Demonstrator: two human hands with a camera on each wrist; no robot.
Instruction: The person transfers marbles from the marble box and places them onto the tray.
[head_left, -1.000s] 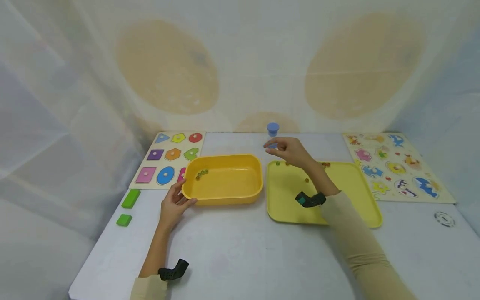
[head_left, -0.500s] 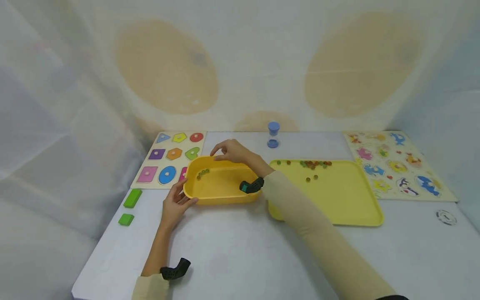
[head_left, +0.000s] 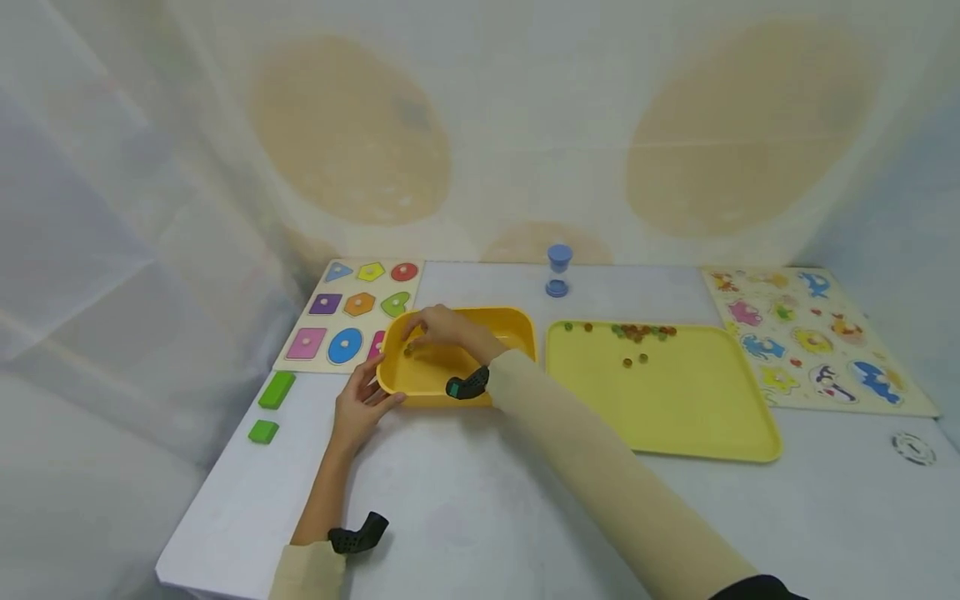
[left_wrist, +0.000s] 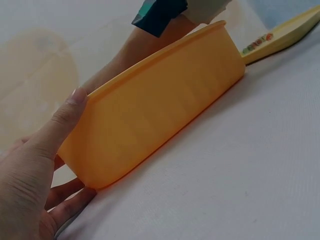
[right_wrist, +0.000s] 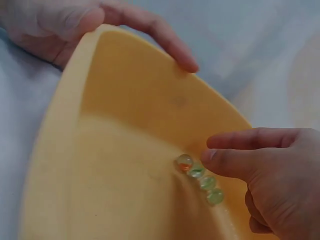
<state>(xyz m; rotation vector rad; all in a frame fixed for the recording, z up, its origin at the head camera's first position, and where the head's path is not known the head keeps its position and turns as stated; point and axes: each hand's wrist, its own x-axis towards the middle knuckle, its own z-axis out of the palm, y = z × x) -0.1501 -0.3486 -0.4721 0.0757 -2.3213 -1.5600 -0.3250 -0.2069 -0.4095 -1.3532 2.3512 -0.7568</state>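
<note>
An orange-yellow plastic tub stands on the white table. My left hand grips its near left corner, thumb on the front wall and fingers round the end, as the left wrist view shows. Inside the tub my right hand reaches to the left end. In the right wrist view several glass marbles lie in a short row on the tub's floor, one orange-tinted and the others green. The right thumb and forefinger point at this row, tips close together. No marble shows between them.
A yellow tray with several green and amber marbles is on the right. Around are a shape puzzle, an animal puzzle, an hourglass, green blocks and a round token.
My right hand has moved left from beside the tray, over the tub's far rim and down inside to the marbles. My left hand keeps its grip on the tub. The head view has shifted slightly.
</note>
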